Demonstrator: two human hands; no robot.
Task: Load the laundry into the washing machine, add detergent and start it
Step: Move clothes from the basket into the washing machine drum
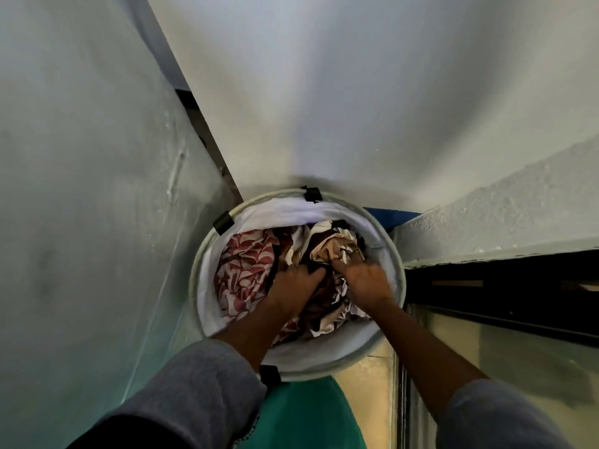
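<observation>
Both hands are reaching straight down into a round hamper [324, 359] that is standing on the floor [366, 403] in a corner, close against the wall [356, 92] ahead. No washing machine is showing that I can make out, so the lift will have to carry the load up and out over the rim before it goes anywhere else.

Inside the hamper the laundry [324, 319] is lying as a crumpled heap with no clear long axis, directly under the hands and touching both, so neither arm is having to reach further than the other. The left hand [296, 285] is pushing down at the middle of the heap, its fingers sinking out of sight into dark cloth; whether they are closing round anything I cannot tell. The right hand [368, 281] is working just beside it, its fingers curling into the laundry's beige piece [334, 247] and gathering a fold of it.

A red patterned piece [243, 270] is lying to the left of the left hand, nearer that hand than the other. Black clips [223, 222] are gripping the hamper's rim.
</observation>
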